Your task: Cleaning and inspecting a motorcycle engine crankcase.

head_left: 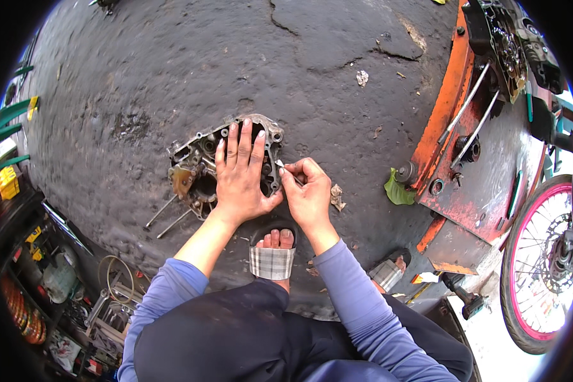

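Observation:
A metal engine crankcase half [275, 135] lies on the dark ground in front of me, its open side with holes and cavities facing up. Two thin rods [174, 216] stick out from its lower left. My left hand [239, 175] rests flat across it with fingers stretched out, hiding much of the middle. At the right rim, my right hand [309, 194] is closed in a pinch on a small metal blade [280, 164]. The blade's tip meets or nearly meets the case edge; most of it is hidden by my fingers.
To the right stands an orange metal stand [442, 108] with a red plate [477, 184] holding engine parts and rods. Beyond it is a pink-rimmed wheel [541, 261]. Tools and a wire loop [116, 278] crowd the lower left. My sandalled foot [272, 254] is just below the crankcase.

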`<state>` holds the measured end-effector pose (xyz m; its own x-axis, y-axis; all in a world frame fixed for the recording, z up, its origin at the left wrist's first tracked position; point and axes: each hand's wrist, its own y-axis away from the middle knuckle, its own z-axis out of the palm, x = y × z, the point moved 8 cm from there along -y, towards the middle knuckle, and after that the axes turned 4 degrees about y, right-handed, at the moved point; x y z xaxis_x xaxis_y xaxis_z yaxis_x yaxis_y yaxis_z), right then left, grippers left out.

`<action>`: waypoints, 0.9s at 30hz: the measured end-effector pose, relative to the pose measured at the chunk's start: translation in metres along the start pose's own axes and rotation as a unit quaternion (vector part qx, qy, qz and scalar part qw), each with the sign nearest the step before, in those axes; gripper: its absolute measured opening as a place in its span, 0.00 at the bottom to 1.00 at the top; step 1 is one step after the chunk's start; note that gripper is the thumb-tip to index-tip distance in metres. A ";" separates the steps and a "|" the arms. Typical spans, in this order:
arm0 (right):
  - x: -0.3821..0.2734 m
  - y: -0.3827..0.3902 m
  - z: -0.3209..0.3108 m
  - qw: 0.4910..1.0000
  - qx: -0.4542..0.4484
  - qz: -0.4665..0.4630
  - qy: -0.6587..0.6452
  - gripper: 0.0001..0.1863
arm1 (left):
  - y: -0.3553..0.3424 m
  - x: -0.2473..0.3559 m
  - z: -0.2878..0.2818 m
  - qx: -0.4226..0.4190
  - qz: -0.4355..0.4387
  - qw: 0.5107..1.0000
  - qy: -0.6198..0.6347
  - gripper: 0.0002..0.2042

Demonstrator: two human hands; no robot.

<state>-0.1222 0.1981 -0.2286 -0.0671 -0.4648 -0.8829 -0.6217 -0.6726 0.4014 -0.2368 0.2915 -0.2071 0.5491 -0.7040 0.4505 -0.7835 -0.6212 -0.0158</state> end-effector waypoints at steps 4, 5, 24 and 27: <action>0.007 0.006 0.002 1.000 0.013 0.026 -0.010 0.06 | 0.002 0.001 0.002 -0.002 -0.003 1.000 0.004 0.55; 0.005 0.010 0.003 1.000 0.018 0.019 0.011 0.06 | 0.003 0.000 0.000 -0.001 -0.005 1.000 -0.002 0.54; -0.045 0.000 0.014 0.979 0.066 -0.076 0.178 0.05 | -0.001 0.000 0.004 0.001 0.008 1.000 -0.014 0.47; -0.050 0.002 0.015 0.977 0.074 -0.092 0.178 0.07 | 0.000 -0.003 0.006 -0.002 0.009 1.000 -0.024 0.46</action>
<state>-0.1318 0.2286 -0.1871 0.3157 -0.5325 -0.7854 -0.7052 -0.6855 0.1813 -0.2368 0.2914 -0.2142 0.5482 -0.7309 0.4066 -0.7944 -0.6071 -0.0204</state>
